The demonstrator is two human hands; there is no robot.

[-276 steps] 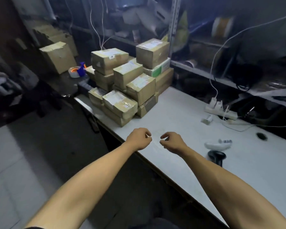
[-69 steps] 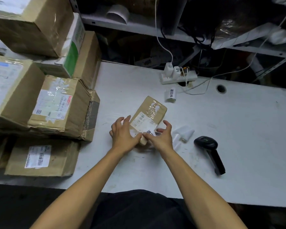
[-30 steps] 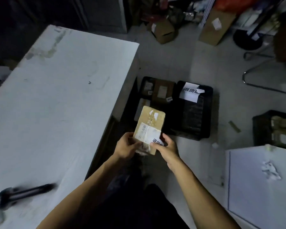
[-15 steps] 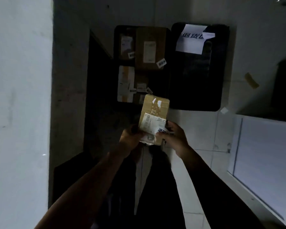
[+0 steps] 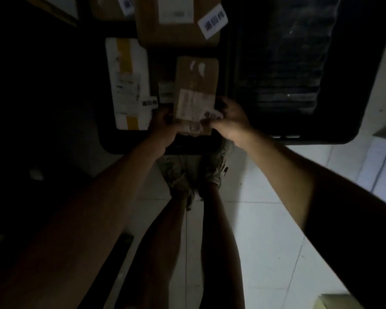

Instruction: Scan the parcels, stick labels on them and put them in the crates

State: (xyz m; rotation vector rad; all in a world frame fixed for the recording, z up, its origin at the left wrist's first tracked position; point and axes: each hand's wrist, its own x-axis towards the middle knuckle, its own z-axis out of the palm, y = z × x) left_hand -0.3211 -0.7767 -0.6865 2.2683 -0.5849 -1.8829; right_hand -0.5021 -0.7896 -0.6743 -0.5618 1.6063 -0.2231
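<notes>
A small brown cardboard parcel (image 5: 195, 85) with a white shipping label and a small sticker hangs over the left black crate (image 5: 112, 141). My left hand (image 5: 164, 128) grips its near left edge and my right hand (image 5: 230, 121) grips its near right corner. In the crate lie a white-and-yellow parcel (image 5: 128, 85) on the left and a larger brown parcel (image 5: 178, 21) at the far end, both labelled. The scene is dim.
A second black crate (image 5: 299, 70) stands right of the first, its ribbed floor showing. Pale floor tiles (image 5: 265, 219) spread below. My legs and shoes (image 5: 194, 175) are under the hands. A dark table side fills the left.
I have bent down toward the floor. The parcel has gone lower and forward, over the left crate, with both hands still on it. The crates now fill the upper view.
</notes>
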